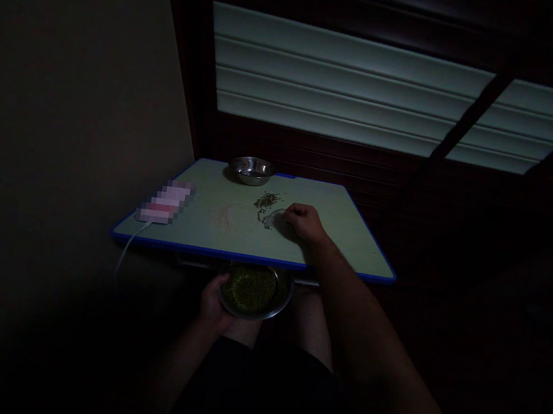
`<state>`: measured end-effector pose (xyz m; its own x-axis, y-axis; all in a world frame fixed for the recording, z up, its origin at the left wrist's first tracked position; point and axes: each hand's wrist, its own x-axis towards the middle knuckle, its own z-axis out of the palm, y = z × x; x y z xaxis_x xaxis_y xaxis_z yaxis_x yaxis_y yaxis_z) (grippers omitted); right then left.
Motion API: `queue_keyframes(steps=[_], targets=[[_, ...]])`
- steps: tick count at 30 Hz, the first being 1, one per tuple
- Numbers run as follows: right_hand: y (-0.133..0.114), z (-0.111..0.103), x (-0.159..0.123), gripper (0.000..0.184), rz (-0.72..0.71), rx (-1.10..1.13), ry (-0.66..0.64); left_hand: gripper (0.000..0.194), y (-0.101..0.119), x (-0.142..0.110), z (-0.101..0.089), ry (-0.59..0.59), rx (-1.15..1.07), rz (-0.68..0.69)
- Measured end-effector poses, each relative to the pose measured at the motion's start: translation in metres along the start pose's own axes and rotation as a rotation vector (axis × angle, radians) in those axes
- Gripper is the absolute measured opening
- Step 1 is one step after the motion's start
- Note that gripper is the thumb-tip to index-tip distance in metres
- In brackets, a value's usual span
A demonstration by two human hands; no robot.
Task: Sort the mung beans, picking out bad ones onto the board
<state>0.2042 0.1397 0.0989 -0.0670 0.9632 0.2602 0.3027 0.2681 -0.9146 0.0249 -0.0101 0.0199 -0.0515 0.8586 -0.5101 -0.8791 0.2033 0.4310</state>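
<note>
My left hand (214, 300) is closed on the left rim of a metal bowl (282, 300) held below the table's front edge, over my legs. Small green beans or grains (250, 289) cover its bottom. Above the tabletop, my right hand (303, 221) is closed with fingers pinched on a thin, pale, see-through piece (274, 218) whose kind I cannot make out. Touching or close to that piece, a loose patch of small brownish beans or grains (267, 200) lies on the table, with a few trailing toward the front.
A second metal bowl (252, 172) stands at the back of the pale, blue-edged table (193, 230). On the left lies a blurred pink object (165, 203) with a white cable (124, 252). A wall rises on the left; dark slatted panels stand behind. The room is dim.
</note>
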Motion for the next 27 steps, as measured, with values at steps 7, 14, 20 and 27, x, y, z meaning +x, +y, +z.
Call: queue_keyframes(steps=[7,14,20,27], targets=[[-0.0044,0.0006,-0.0032,0.014,0.015,0.004,-0.015,0.033,-0.0004,0.0016,-0.0018,0.021,0.026,0.017],[0.0008,0.0003,0.0,0.019,0.01,-0.025,-0.033,0.031,-0.0003,0.0012,-0.0002,0.002,0.015,0.008],[0.0021,0.0002,0.001,0.018,-0.03,-0.057,0.001,0.031,0.0001,0.0015,0.0,0.008,0.018,-0.006],[0.0029,-0.0002,0.0017,0.018,-0.058,-0.078,0.039,0.025,0.0001,0.0033,-0.0018,-0.004,0.019,-0.012]])
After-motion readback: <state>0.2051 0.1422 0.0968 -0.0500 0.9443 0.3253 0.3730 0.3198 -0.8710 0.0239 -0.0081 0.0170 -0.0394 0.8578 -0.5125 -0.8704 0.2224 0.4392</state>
